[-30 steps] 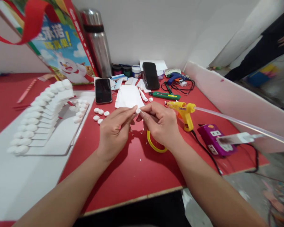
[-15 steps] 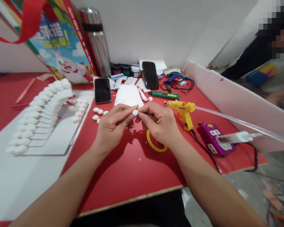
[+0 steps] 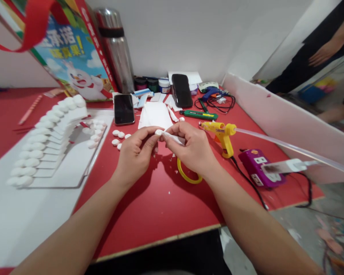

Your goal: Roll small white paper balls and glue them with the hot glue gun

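Both my hands meet over the red table (image 3: 149, 206). My left hand (image 3: 134, 154) pinches the rounded end of a small white foam piece (image 3: 159, 132) between thumb and fingers. My right hand (image 3: 193, 151) is closed on the other part of the same white strip, which runs under its fingers. A yellow loop (image 3: 186, 176) shows below my right palm, partly hidden. Several small white foam ovals (image 3: 119, 135) lie on the table just left of my left hand. A stack of white sheets (image 3: 154, 114) lies just beyond my fingers.
A white foam model with rows of ovals (image 3: 50, 141) sits on a white board at left. A yellow glue gun (image 3: 222, 133), purple power strip (image 3: 256, 166), green knife (image 3: 199, 114), two phones (image 3: 124, 109), a steel flask (image 3: 114, 49) and a printed bag (image 3: 65, 49) surround. A person (image 3: 318, 57) stands at right.
My hands have shifted slightly left and toward the back of the table, and the white piece has turned so more of its strip shows between my fingers. The person at right has moved.
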`<action>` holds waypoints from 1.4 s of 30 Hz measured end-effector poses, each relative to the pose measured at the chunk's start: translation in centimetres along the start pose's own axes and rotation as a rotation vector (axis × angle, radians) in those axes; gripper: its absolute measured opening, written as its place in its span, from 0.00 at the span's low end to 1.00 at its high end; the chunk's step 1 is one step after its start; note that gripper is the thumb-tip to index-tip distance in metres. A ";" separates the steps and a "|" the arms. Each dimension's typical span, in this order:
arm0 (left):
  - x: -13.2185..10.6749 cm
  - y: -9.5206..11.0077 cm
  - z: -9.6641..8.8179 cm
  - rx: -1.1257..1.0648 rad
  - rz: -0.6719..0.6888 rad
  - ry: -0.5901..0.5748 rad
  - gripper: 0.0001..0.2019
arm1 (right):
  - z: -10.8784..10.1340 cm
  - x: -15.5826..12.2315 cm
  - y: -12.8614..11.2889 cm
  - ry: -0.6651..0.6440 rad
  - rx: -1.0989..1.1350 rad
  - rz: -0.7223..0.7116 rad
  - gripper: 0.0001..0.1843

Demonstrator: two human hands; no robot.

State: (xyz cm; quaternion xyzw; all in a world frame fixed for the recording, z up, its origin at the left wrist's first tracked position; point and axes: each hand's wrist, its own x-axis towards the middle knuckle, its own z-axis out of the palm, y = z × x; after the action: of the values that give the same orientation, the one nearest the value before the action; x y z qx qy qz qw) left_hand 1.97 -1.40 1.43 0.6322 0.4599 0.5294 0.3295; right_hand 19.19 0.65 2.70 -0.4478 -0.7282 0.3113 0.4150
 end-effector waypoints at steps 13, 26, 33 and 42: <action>-0.3 -0.5 0.6 0.008 0.005 0.136 0.07 | 0.9 -0.7 -0.4 0.063 -0.066 -0.097 0.09; -0.3 -0.2 0.1 -0.104 -0.018 0.059 0.08 | -0.5 -0.2 -0.1 -0.036 0.022 -0.093 0.08; 0.1 -0.6 -0.4 -0.110 0.024 -0.073 0.11 | -0.4 0.0 -0.1 -0.053 0.110 -0.075 0.09; 0.3 -0.4 -0.6 0.106 0.122 -0.037 0.10 | -0.6 1.0 -0.1 -0.262 0.842 0.514 0.22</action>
State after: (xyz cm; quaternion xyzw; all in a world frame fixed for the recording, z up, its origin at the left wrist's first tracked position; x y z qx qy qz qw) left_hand 1.26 -0.97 1.29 0.6856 0.4416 0.5114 0.2710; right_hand 19.42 1.60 3.41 -0.3637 -0.4520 0.7232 0.3747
